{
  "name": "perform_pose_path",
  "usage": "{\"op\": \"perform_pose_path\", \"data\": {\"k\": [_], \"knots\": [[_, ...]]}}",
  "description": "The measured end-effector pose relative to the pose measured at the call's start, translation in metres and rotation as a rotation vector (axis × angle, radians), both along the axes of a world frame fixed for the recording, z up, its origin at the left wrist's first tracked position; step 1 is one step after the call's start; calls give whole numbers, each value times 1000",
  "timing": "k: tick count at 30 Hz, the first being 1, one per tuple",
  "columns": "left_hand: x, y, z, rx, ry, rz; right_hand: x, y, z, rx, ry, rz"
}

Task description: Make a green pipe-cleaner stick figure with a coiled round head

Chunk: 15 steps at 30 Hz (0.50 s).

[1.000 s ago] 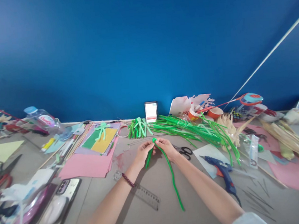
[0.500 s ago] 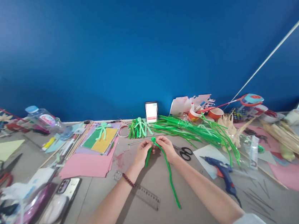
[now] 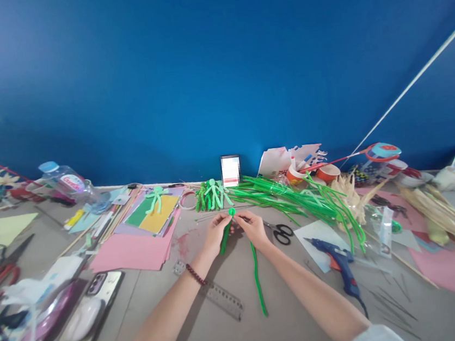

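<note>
Between my two hands is a green pipe cleaner with a small round coil at its top. My left hand pinches it just below the coil, and a short green end hangs under those fingers. My right hand has its fingertips closed on the pipe cleaner at the coil's right side. One long strand drops from beneath the right hand toward the table. Behind the hands stand several finished green pipe cleaner figures. Black-handled scissors lie just right of the right hand.
Loose green pipe cleaners spread along the back right. A blue glue gun rests at the right. A clear ruler lies under the left forearm. Pink paper, a phone and a bottle occupy the left.
The long strand has swung a little to the left, its upper part now behind the right hand. The coil has shifted slightly left; both hands keep their grip.
</note>
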State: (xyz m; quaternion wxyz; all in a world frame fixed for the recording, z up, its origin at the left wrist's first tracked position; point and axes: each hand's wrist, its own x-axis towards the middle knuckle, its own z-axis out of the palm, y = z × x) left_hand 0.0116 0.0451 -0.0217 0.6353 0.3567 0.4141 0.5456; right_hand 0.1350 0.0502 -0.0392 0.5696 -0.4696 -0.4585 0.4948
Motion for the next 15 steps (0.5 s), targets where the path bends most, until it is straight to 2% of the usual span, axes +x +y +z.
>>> {"op": "perform_pose_path", "data": {"k": [7, 15], "knots": [[0, 2, -3, 27, 87, 30, 0, -3, 4, 74, -79, -32], [2, 1, -6, 72, 128, 36, -1, -3, 2, 57, -91, -29]]}}
